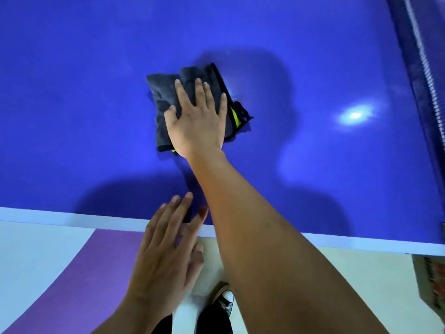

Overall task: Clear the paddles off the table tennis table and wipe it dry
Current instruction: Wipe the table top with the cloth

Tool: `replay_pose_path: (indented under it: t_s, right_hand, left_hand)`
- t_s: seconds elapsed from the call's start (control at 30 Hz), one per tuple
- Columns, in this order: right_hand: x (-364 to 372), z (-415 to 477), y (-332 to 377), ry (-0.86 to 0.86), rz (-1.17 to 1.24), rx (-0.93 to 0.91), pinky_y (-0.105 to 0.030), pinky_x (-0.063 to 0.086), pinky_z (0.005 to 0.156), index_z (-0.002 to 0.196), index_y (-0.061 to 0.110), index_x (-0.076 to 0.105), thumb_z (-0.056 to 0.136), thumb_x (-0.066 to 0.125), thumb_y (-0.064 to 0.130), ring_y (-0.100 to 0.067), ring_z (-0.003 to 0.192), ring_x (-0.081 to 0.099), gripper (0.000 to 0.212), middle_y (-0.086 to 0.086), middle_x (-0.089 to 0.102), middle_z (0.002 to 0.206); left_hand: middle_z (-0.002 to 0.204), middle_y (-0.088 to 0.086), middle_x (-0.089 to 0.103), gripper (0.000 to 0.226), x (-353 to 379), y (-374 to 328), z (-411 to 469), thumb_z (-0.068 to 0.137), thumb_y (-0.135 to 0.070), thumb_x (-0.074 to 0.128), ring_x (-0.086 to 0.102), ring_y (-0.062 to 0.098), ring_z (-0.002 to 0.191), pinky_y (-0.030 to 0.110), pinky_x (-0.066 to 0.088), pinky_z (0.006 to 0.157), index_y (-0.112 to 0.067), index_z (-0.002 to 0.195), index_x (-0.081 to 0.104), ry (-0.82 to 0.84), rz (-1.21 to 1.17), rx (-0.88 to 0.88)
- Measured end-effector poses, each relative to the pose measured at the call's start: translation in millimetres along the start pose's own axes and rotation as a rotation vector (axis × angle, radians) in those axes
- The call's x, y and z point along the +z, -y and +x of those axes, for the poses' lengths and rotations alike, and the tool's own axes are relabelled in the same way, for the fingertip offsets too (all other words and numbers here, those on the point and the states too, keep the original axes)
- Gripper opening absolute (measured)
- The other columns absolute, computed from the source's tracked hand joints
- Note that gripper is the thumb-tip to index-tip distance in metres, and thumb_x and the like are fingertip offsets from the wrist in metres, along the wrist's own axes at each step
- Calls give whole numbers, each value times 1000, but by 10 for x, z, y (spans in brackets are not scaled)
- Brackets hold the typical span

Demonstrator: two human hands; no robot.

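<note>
A folded dark grey cloth (166,92) with a black trim and a yellow-green label lies on the blue table tennis table (72,116). My right hand (196,116) presses flat on the cloth with fingers straight and spread. My left hand (168,249) hovers at the table's white near edge, fingers straight, its tips over the blue surface, holding nothing. No paddle is in view.
The net (426,68) runs along the right side of the table. A lamp's glare (355,115) shines on the surface at right. Below the table edge are a pale floor with a purple stripe (79,280), my black shoe (222,302), and a box (431,280) at far right.
</note>
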State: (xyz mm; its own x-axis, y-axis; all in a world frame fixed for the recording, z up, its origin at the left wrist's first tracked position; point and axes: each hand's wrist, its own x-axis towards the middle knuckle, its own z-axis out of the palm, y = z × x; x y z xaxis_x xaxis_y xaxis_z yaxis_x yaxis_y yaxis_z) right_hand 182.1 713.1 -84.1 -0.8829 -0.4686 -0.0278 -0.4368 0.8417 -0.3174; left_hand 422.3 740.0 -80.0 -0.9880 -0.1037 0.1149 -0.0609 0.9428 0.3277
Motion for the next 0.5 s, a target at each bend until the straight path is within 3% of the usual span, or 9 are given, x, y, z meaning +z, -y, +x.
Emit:
replay_pose_path:
  t_s: [0.2,0.5]
  right_hand:
    - [-548,-176,-1557,-67,-45,228,-51,-8,126,163,40,14,103,21,50,-16,158,3,61,-1,9,172]
    - [-1267,-1276,-3748,-201,-82,583,-52,3,127,161,39,23,103,31,49,-19,158,13,60,-5,18,171]
  left_hand:
    - [165,10,27,62,402,-473,165,97,-31,37,26,34,152,59,22,121,-18,158,32,11,163,-77]
    - [164,7,29,57,609,-437,132,102,-31,26,29,34,150,55,19,122,-19,157,32,-122,268,-67]
